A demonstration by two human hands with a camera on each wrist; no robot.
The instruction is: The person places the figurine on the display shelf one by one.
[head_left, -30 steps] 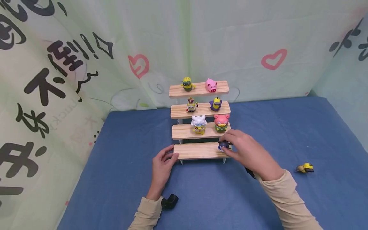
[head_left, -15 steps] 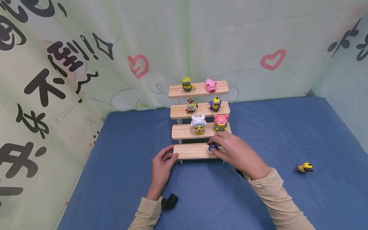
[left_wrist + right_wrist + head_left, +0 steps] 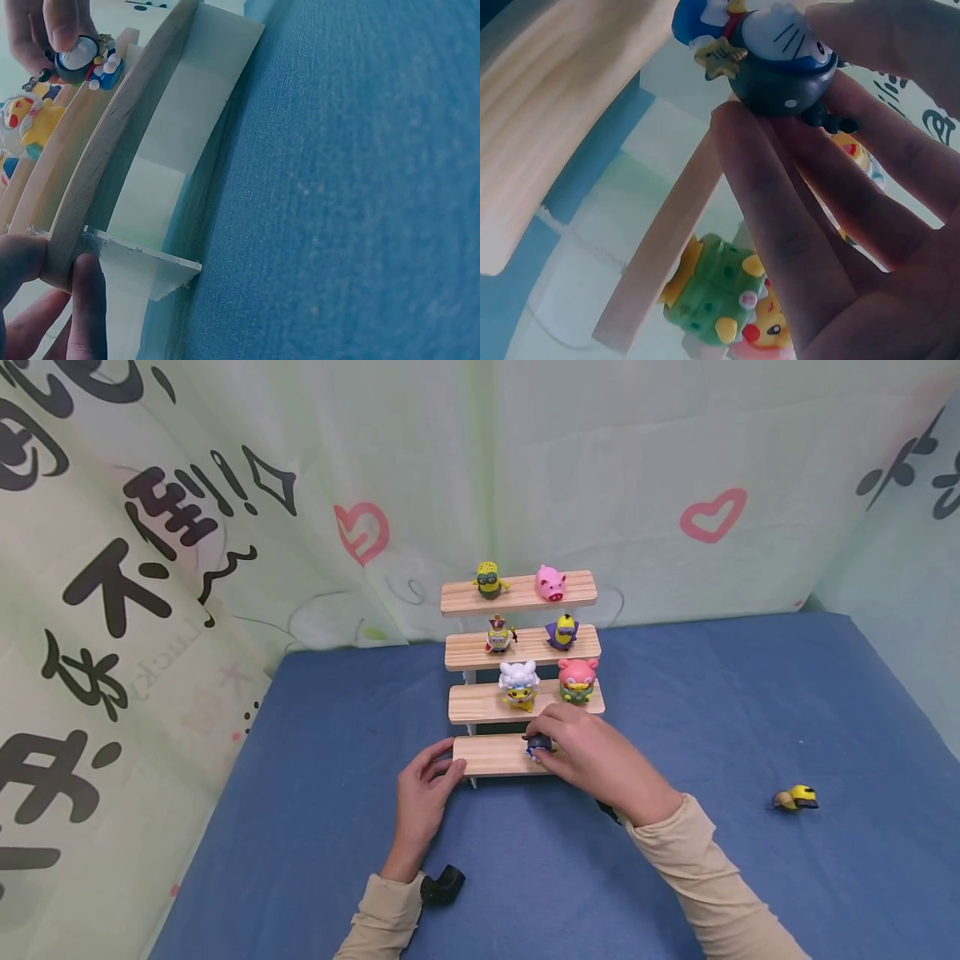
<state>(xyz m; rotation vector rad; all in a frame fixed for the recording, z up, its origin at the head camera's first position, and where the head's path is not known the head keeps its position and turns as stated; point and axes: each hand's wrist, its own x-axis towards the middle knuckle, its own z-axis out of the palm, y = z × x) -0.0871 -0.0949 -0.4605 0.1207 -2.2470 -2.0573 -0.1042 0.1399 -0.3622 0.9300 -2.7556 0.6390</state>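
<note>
In the head view, my right hand (image 3: 600, 760) pinches a small Doraemon figurine (image 3: 537, 746) with a dark cap just over the middle of the lowest wooden shelf (image 3: 487, 756). The right wrist view shows its whiskered face, blue body and gold star (image 3: 720, 58), with thumb and fingertips around the dark cap. My left hand (image 3: 422, 802) grips the left end of that same shelf. In the left wrist view, its thumb and fingers (image 3: 88, 307) hold the board edge (image 3: 64, 259) near a white support (image 3: 150, 259).
Three higher shelves carry a green-and-yellow minion (image 3: 488, 581), a pink pig (image 3: 551, 583), a crowned minion (image 3: 498, 635), a purple-caped minion (image 3: 562, 632), a white-hooded figurine (image 3: 519, 685) and a pink one in green (image 3: 577, 681). A yellow-black figurine (image 3: 796, 797) lies on the blue cloth (image 3: 750, 710) to the right.
My right hand has moved left along the lowest shelf with the Doraemon figurine, from near its right end to about its middle. The left hand keeps its place on the shelf end.
</note>
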